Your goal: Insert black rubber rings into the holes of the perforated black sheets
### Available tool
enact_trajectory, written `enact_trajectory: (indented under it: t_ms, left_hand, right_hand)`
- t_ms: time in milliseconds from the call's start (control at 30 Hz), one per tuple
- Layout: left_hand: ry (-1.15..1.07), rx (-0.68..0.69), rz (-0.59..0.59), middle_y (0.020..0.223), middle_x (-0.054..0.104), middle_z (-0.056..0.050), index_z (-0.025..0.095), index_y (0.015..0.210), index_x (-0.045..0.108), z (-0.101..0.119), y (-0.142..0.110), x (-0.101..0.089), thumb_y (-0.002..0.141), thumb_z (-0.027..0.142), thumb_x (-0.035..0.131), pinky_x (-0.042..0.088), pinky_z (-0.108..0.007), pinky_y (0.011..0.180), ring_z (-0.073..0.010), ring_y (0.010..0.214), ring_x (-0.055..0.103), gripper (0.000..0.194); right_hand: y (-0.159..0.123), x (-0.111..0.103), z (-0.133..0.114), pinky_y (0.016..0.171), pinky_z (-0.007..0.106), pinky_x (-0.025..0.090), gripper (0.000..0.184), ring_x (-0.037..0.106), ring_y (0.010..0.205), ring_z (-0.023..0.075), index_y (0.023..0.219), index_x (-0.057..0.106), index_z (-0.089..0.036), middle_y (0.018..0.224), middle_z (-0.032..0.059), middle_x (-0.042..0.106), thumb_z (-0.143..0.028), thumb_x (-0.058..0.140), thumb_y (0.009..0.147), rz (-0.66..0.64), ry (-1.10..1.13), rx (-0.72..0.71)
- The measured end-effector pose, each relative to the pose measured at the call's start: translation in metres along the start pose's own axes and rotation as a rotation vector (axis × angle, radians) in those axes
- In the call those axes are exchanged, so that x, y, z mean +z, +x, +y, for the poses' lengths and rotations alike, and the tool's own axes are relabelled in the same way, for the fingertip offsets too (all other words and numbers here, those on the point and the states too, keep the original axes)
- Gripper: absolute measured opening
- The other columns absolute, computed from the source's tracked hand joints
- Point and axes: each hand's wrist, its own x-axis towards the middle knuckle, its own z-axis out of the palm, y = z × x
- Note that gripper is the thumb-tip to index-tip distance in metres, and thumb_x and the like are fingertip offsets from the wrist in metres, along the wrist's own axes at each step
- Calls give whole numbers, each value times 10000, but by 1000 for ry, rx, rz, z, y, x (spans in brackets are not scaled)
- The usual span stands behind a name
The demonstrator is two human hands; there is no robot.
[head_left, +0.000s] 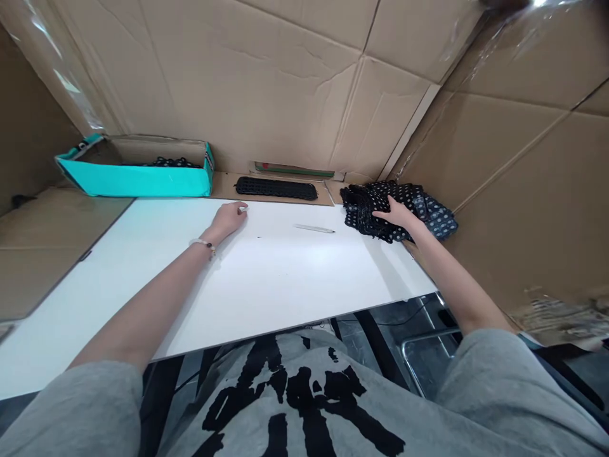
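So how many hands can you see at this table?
2: the left hand rests on the white tabletop, and the right hand lies on a pile of dotted black fabric.

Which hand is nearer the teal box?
Left hand: on the white tabletop, off the teal box's right end. Right hand: farther right, on polka-dot black fabric.

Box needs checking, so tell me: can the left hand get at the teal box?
Probably yes. The left hand rests on the white board, and the teal box sits just past the board's far edge, to that hand's left. Nothing visible stands between them.
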Motion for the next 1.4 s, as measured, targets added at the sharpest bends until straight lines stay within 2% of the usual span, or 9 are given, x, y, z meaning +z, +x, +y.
enact_trajectory:
  t_ms: [133, 400, 533, 633, 767, 1000, 1133, 1233, 1400]
  left_hand:
    - [53, 31, -8, 1155, 782, -156, 110, 1330, 722, 1, -2, 4, 923, 245, 483, 517, -369, 1012, -316, 1114, 713, 491]
    - [166, 90, -12, 1253, 749, -190, 95, 1314, 729, 3, -6, 5, 943, 206, 454, 514, -407, 1047, -346, 1199, 688, 476]
    - [157, 98, -4, 1214, 759, -187, 106, 1388, 674, 2, -6, 5, 938, 218, 460, 526, -416, 1017, -346, 1167, 698, 511]
    - [153, 103, 2, 1224, 752, -187, 110, 1431, 638, 1, -7, 6, 937, 223, 454, 520, -418, 1018, -344, 1169, 692, 539]
    - [155, 105, -2, 1243, 742, -195, 108, 1436, 636, 2, -8, 6, 944, 219, 452, 518, -432, 1033, -351, 1183, 685, 537]
    - [169, 96, -26, 1286, 728, -193, 111, 1440, 636, 7, -11, 1, 960, 206, 448, 504, -414, 1067, -343, 1226, 675, 525]
    - [187, 96, -40, 1305, 717, -197, 110, 1445, 629, 9, -11, 0, 962, 209, 435, 496, -396, 1066, -334, 1233, 670, 530]
    - [204, 106, -36, 1306, 714, -202, 109, 1436, 637, 8, -10, 1, 958, 206, 419, 492, -396, 1062, -337, 1231, 667, 534]
    - [189, 129, -16, 1280, 728, -194, 115, 1405, 665, 3, -7, 4, 936, 223, 432, 496, -399, 1050, -336, 1198, 672, 534]
  right_hand:
    - [1, 17, -3, 1171, 516, 440, 1178, 520, 1426, 435, 1608, 343, -53, 1569, 279, 491, -712, 770, 730, -9, -89, -34]
    - [8, 7, 16, 1211, 495, 422, 791, 578, 1391, 378, 1538, 512, -116, 1496, 173, 609, -501, 686, 869, -42, -53, -95]
    - [-4, 12, 5, 1168, 523, 475, 710, 620, 1339, 362, 1588, 452, -191, 1527, 141, 587, -273, 588, 896, 42, -38, -164]
    - [-16, 17, -10, 1114, 542, 514, 663, 628, 1324, 368, 1528, 544, -237, 1582, 145, 523, -118, 484, 878, 73, -96, -191]
    - [-28, 17, -19, 1058, 523, 547, 543, 669, 1235, 365, 1412, 644, -205, 1487, 150, 606, -138, 460, 905, 159, -154, -133]
    - [-31, 12, 2, 1042, 473, 552, 633, 678, 1227, 308, 1383, 652, -259, 1458, 86, 638, -13, 394, 860, 205, -135, -238]
    - [-33, 15, 2, 1096, 501, 527, 435, 629, 1324, 343, 1346, 696, -252, 1542, 116, 564, -220, 481, 969, 165, -159, -220]
    - [-38, 18, -4, 1086, 542, 533, 572, 610, 1336, 398, 1455, 610, -263, 1625, 143, 464, -461, 652, 920, 116, -196, -218]
    - [-36, 14, 0, 1079, 558, 538, 557, 611, 1339, 389, 1448, 608, -288, 1629, 113, 469, -477, 644, 925, 87, -199, -248]
